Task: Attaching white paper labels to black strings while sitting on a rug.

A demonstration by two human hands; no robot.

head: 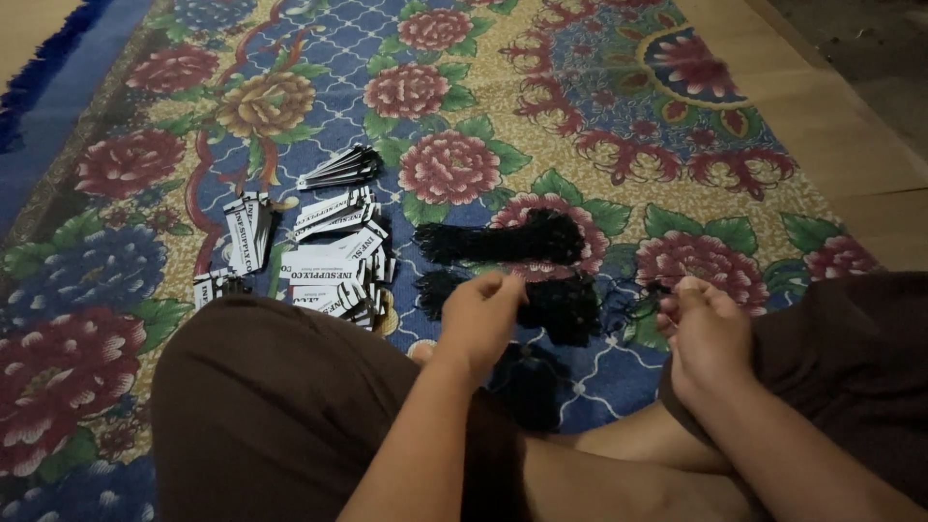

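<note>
Black cord bundles point(503, 242) lie on the flowered carpet point(599, 116), just beyond both hands. Left hand point(480, 319) hovers over them with fingertips pinched; whether it holds anything I cannot tell, and likewise for the loosely curled right hand point(706, 329). White printed tags point(329, 256) lie scattered farther left.

Left hand point(480, 314) hides its fingertips' contents (right hand point(706, 329) likewise).

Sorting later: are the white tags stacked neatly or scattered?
Scattered: the tags lie in loose, overlapping heaps at different angles on the rug.
</note>
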